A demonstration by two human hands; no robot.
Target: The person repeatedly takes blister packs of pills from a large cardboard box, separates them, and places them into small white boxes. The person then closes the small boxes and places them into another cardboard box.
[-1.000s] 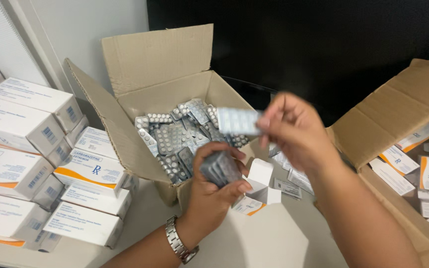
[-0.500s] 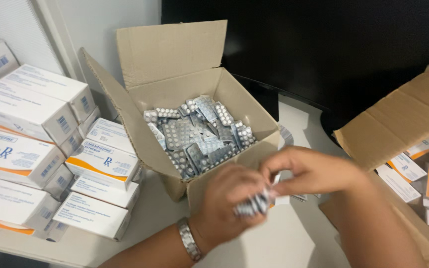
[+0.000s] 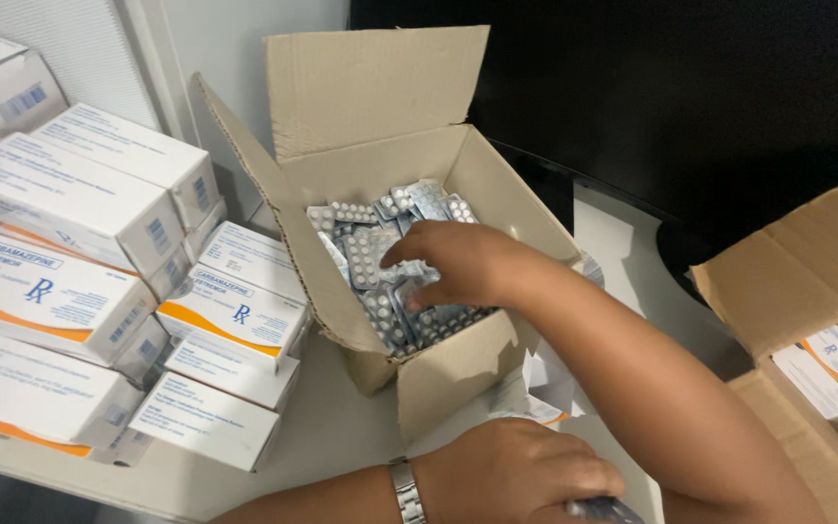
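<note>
Blister packs [image 3: 380, 254]: silver strips heaped loose in the open cardboard box [image 3: 458, 374] near the table's middle.
Right hand [image 3: 453, 264]: inside the box, fingers spread, resting on the heap.
Left hand [image 3: 516, 475]: near edge, curled round a few strips.
Medicine cartons [image 3: 60, 204]: stacked along the left side.

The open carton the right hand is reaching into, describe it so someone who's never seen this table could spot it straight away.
On the white table, right of the stacked white-and-orange boxes, stands a brown carton with its flaps up. The right hand is inside it. Unlike the carton at the right edge, which holds small boxes, it is full of loose silver blister packs.
</note>
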